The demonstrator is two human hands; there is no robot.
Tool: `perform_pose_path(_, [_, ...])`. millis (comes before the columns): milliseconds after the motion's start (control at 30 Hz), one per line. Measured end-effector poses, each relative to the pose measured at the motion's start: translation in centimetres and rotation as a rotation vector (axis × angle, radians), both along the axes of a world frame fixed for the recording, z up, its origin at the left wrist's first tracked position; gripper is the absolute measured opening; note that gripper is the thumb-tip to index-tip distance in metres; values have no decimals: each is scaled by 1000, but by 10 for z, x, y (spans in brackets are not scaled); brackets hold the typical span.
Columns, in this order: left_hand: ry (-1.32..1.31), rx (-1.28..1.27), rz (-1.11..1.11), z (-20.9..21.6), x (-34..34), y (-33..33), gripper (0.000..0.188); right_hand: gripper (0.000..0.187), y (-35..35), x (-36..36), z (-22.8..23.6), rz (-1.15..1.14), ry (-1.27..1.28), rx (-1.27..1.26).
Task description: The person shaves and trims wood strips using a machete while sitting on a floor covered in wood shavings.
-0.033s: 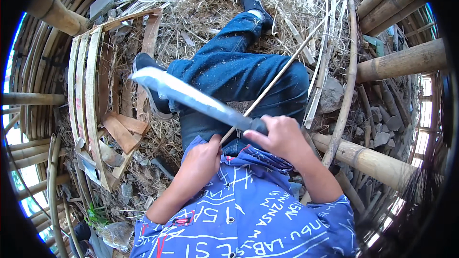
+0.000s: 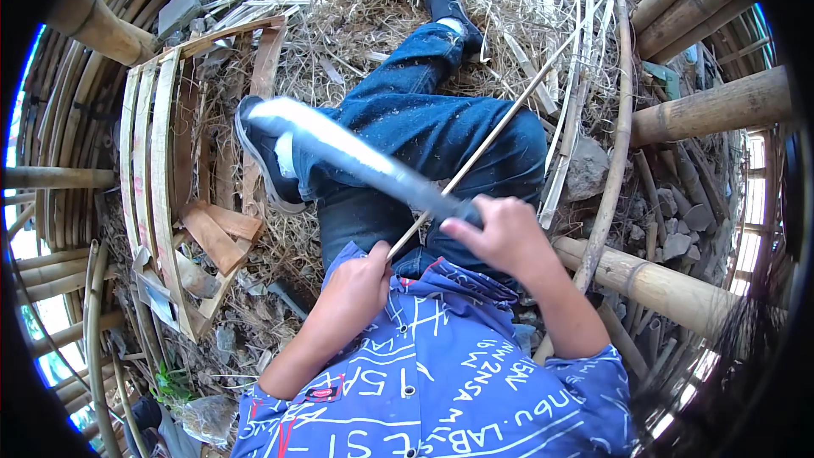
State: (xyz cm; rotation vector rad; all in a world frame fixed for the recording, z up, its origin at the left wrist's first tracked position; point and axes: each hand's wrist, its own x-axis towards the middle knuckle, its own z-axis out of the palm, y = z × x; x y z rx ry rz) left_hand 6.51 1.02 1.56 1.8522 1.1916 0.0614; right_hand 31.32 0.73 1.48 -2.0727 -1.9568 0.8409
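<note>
The ground (image 2: 373,8) is the biggest thing, and dry straw covers much of it at the top of the frame. A person sits on it in a blue shirt (image 2: 407,331), which fills the bottom middle. White letters run over the shirt. Above it, in the middle, are the blue jeans (image 2: 449,123), with one knee bent toward the right. A wood crate (image 2: 161,153) stands at the left, with bits of wood in it. A fat round pole (image 2: 712,108) sticks in from the right edge.

The thin stick (image 2: 509,116) slants from the middle of the frame up to the upper right, across the jeans. The big knife (image 2: 365,161) lies over it in the view, its shiny blade pointing to the upper left. One cannot tell if the blade touches the stick.

One dark shoe (image 2: 445,4) is at the top middle. The left hand (image 2: 358,288), just below the middle, has its fingers closed around the stick's low end. The right hand (image 2: 509,246), right of the middle, has its fingers wrapped around the knife's handle. A gray stone (image 2: 587,170) sits to the right of the knee. A small green plant (image 2: 174,383) is at the lower left.
</note>
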Motion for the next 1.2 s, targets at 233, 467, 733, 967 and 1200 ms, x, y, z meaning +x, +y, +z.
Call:
perform_pose_path(233, [-17,-51,6,13,-8,-3,16,61,29,66,-11,-347,74,35])
perform_pose_path(467, [-50,-132,-14,-6,-8,5,20,55,-11,-23,-10,-72,272,-68])
perform_pose_path(733, [-192,-434,72,-21,-13,6,25,69,0,-17,-15,63,199,-68])
perform_pose_path(967, [-236,-491,119,-3,-19,10,27,61,18,30,-19,-302,115,53])
perform_pose_path(1200, [-105,-443,52,4,-14,27,28,63,-9,-12,-15,-169,249,-47])
